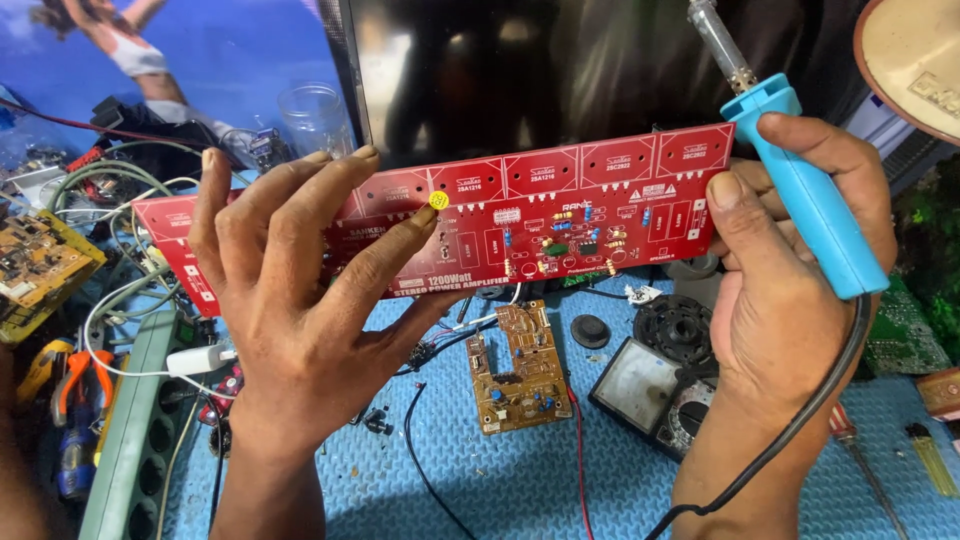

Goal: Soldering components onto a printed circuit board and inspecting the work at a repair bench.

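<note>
Above the blue mat [520, 480], you are holding a long red circuit board [560, 215] level between both hands. Your left hand [300, 300] is gripping its 9 o'clock half with fingers spread over the face. Your right hand [790, 290] is pinching the 3 o'clock edge while clasping a blue soldering iron [800, 190]. At 11 o'clock, a clear glass jar [315, 118] is standing, contents unclear. At 6 o'clock, a small brown board [520, 370] and a multimeter [650, 390] are crowding the mat.
</note>
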